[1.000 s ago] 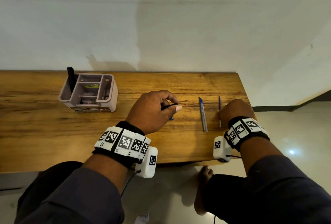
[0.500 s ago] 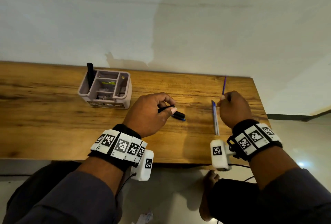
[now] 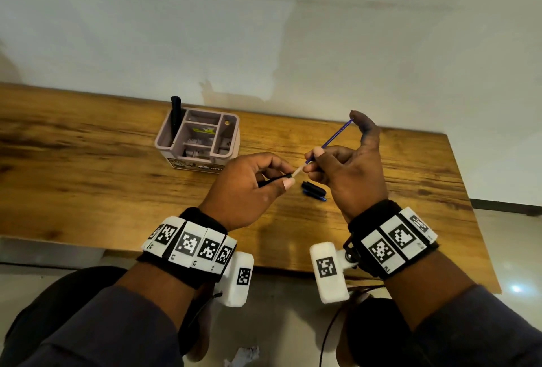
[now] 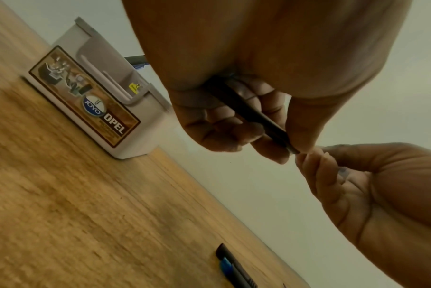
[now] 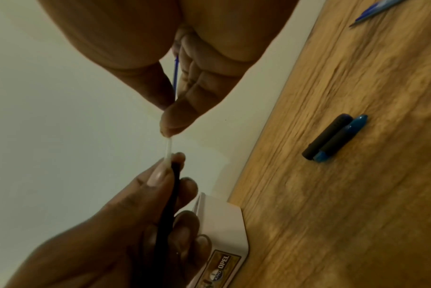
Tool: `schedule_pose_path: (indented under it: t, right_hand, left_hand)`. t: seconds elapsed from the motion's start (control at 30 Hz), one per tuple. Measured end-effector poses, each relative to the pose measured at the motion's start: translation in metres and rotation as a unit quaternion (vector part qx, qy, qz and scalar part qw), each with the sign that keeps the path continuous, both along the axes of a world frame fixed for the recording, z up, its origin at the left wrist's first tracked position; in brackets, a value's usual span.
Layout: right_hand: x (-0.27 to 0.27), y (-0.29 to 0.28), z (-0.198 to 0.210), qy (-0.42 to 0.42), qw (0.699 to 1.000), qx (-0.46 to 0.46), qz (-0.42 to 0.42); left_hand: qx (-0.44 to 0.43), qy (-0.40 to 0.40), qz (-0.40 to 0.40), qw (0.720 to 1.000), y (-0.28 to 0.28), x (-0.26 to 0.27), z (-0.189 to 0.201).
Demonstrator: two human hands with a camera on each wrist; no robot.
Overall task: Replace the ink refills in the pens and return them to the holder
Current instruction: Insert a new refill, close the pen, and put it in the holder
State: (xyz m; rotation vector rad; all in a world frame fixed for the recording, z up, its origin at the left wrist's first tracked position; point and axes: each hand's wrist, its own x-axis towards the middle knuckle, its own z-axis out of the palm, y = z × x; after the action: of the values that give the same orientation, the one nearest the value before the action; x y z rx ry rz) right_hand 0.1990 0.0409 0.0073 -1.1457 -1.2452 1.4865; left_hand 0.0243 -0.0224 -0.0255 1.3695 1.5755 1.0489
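Slim black pen barrel (image 3: 271, 181) gripped by left hand (image 3: 249, 187), thin blue-and-clear ink refill (image 3: 328, 143) pinched by right hand (image 3: 349, 173), both held above the wooden tabletop (image 3: 88, 178) mid-span.

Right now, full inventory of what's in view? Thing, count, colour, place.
Wooden table: 1, brown, against the white wall.
Plastic compartment pen holder: 1, pale grey-lilac, back of table.
Black pen in the holder: 1, upright, left slot.
Black and blue pen parts: 2, lying side by side on the table between the hands.
Blue pen: 1, lying on the table.
Black pen barrel: 1, in left hand.
Blue ink refill: 1, white tip at barrel mouth, pinched by right hand.
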Motion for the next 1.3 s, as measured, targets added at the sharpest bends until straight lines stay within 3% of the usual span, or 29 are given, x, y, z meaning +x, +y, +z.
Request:
schedule_pose_path:
  t: [0.27, 0.43, 0.53, 0.6, 0.7, 0.83, 0.93, 1.3]
  right_hand:
    - [0.0, 0.004, -0.008, -0.029, 0.999, 0.001, -0.032]
    - [0.0, 0.003, -0.009, -0.112, 0.992, 0.028, 0.046]
    - [0.009, 0.015, -0.016, -0.153, 0.988, 0.025, 0.017]
    - [0.02, 0.026, -0.027, -0.261, 0.964, 0.057, 0.006]
    - [0.03, 0.031, -0.043, -0.49, 0.86, 0.072, 0.124]
    - [0.022, 0.026, -0.05, -0.576, 0.794, 0.06, 0.182]
    - [0.018, 0.026, -0.051, -0.602, 0.773, 0.07, 0.187]
    - [0.011, 0.022, -0.051, -0.624, 0.745, 0.096, 0.213]
  left_hand:
    - [0.009, -0.011, 0.012, 1.0, 0.007, 0.005, -0.001]
    - [0.017, -0.017, 0.024, 0.999, 0.009, 0.002, -0.002]
    - [0.028, 0.023, 0.021, 0.999, 0.009, 0.001, -0.003]
    - [0.031, 0.055, 0.017, 0.998, 0.007, 0.002, -0.003]
    - [0.031, 0.092, 0.01, 0.995, 0.007, 0.004, -0.003]
    - [0.025, 0.104, 0.004, 0.994, 0.007, 0.005, -0.003]
    - [0.024, 0.105, -0.001, 0.994, 0.007, 0.004, -0.004]
    - [0.019, 0.113, -0.006, 0.993, 0.008, 0.003, -0.005]
